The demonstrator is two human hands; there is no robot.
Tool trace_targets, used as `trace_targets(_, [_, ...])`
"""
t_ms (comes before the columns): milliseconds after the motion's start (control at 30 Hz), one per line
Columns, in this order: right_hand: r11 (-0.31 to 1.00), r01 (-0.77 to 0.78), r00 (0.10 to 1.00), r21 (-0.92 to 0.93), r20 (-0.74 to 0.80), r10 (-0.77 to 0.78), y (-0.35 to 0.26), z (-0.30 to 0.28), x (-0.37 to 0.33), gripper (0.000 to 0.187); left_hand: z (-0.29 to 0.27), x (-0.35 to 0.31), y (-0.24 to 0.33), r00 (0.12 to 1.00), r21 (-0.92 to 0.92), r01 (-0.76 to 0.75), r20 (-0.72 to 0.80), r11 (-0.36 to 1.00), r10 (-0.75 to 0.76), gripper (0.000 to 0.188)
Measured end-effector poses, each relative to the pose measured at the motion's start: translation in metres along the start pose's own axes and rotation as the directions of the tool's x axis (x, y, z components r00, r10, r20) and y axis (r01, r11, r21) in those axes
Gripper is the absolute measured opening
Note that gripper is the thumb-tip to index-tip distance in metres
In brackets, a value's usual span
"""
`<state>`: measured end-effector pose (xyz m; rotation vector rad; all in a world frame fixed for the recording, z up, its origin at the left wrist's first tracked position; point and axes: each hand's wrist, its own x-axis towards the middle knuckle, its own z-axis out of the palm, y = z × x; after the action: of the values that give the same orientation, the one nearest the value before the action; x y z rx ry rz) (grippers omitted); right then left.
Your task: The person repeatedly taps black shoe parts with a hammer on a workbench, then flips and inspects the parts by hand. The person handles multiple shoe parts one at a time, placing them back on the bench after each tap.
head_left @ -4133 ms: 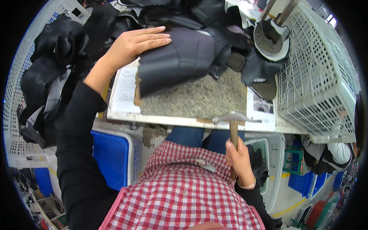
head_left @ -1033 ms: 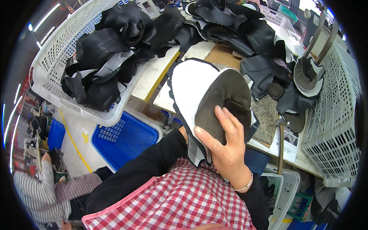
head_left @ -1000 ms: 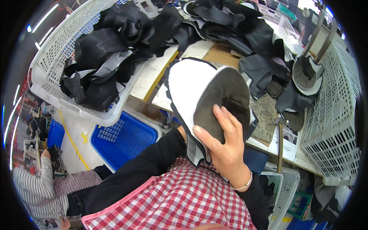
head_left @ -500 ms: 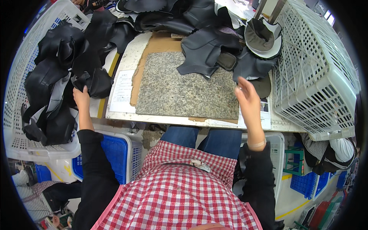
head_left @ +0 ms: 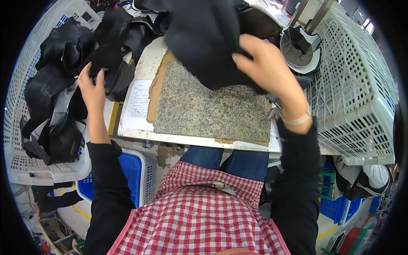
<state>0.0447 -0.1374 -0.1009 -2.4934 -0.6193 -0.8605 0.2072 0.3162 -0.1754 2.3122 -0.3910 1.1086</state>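
A large black leather piece (head_left: 204,46), like a shoe upper, is raised and blurred over the far part of a speckled stone slab (head_left: 204,112). My right hand (head_left: 272,70) grips its right edge between thumb and fingers. On the left, my left hand (head_left: 91,91) has its thumb and fingers apart, holding nothing. It hovers beside a black boot-like upper (head_left: 119,78) at the edge of the left pile. More black leather uppers (head_left: 44,87) lie heaped in a white plastic basket (head_left: 46,172) there.
Under the slab, brown cardboard (head_left: 155,95) covers part of the white table, with a printed sheet (head_left: 139,102) alongside. A grey-lined upper (head_left: 297,47) stands at the far right, by a tall white crate (head_left: 357,85). Below left sits a blue basket (head_left: 129,170).
My right hand has moved up and inward and now lifts the black leather piece off the work surface. My left hand has let go of the boot-like upper and opened its fingers.
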Motion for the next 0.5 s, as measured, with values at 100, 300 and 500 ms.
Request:
trace_targets(100, [0.945, 0.168, 0.963, -0.281, 0.252, -0.096, -0.04, -0.036, -0.035, 0.034, 0.0, -0.034, 0.08, 0.965, -0.579, 0.025, 0.227, 0.815, 0.131, 0.063])
trace_targets(300, [0.919, 0.206, 0.89, -0.335, 0.454, -0.034, -0.036, -0.027, -0.086, 0.038, 0.011, -0.127, 0.2, 0.714, -0.67, 0.115, 0.569, 0.733, 0.408, 0.074])
trace_targets(500, [0.91, 0.12, 0.916, -0.397, 0.397, 0.052, -0.097, -0.033, -0.126, 0.039, 0.031, -0.162, 0.215, 0.897, -0.484, -0.195, 0.264, 0.853, 0.355, 0.021])
